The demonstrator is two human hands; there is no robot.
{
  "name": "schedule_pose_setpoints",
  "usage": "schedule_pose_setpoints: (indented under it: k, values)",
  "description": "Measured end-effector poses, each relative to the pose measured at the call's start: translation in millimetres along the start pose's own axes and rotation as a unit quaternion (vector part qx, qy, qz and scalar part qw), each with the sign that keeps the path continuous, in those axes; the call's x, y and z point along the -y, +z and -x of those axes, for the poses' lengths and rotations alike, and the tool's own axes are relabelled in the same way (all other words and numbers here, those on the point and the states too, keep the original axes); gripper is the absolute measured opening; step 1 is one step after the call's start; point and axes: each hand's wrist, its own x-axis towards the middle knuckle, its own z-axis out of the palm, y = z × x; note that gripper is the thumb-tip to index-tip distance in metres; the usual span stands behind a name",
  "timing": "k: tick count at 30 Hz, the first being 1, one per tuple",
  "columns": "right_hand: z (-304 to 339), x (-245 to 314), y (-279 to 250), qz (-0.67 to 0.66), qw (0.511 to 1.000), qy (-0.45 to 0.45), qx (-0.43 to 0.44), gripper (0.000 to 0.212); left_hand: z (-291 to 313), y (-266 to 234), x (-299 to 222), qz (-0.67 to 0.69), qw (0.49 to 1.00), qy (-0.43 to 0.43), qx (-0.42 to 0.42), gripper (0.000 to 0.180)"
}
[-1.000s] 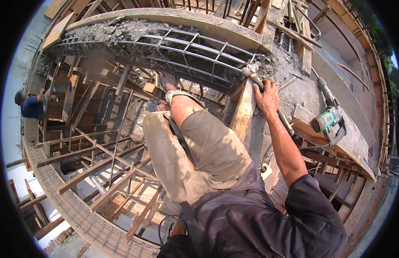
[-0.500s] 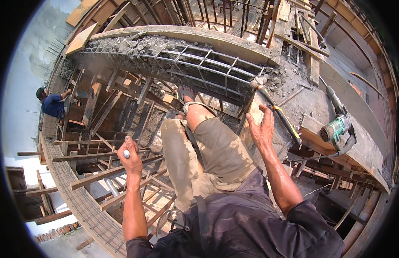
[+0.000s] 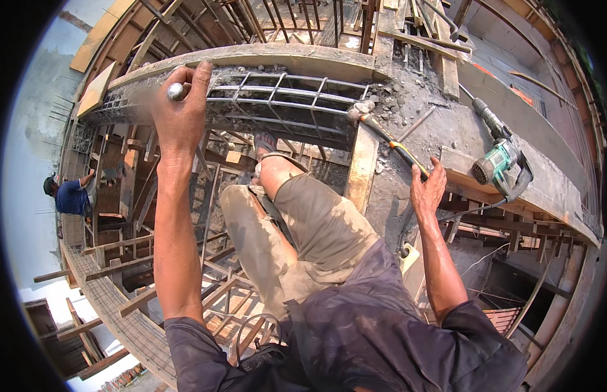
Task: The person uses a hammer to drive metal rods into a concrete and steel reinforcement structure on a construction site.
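My left hand (image 3: 179, 124) is a fist around a metal rod (image 3: 175, 91). Only its round, shiny end shows above the fingers. The fist is in front of a concrete beam with exposed steel bars (image 3: 287, 91), near its rubble-covered left part. At the right, a hammer (image 3: 398, 149) with a black and yellow handle lies across the broken concrete, its dusty head beside the end of the bars. My right hand (image 3: 429, 189) is at the near end of this handle, with the handle between thumb and fingers. The palm side is partly hidden.
A green and grey demolition hammer drill (image 3: 496, 163) rests on the concrete ledge to the right. A thin metal bar (image 3: 418, 123) lies near the hammer. Timber props and planks (image 3: 127, 245) crisscross the drop below on the left. A person in blue (image 3: 73, 196) works at far left.
My left hand has risen with the rod from above the timbers to the beam. My right hand, open before, has come down onto the hammer's handle. The whole view has shifted slightly.
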Motion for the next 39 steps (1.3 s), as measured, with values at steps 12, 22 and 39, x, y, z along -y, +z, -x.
schedule_pose_setpoints:
  k: [12,22,39]
  values:
    - [54,7,-2,0.093,0.991,-0.063,0.075,0.067,-99,173,96,-0.149,0.952,-0.09,0.251,0.043]
    - [68,-2,45,0.202,0.965,-0.005,0.169,0.07,-102,246,169,-0.142,0.935,-0.101,0.307,0.04]
    - [63,30,101,0.253,0.95,0.143,0.113,0.082,-208,330,214,-0.214,0.891,0.031,0.398,0.085]
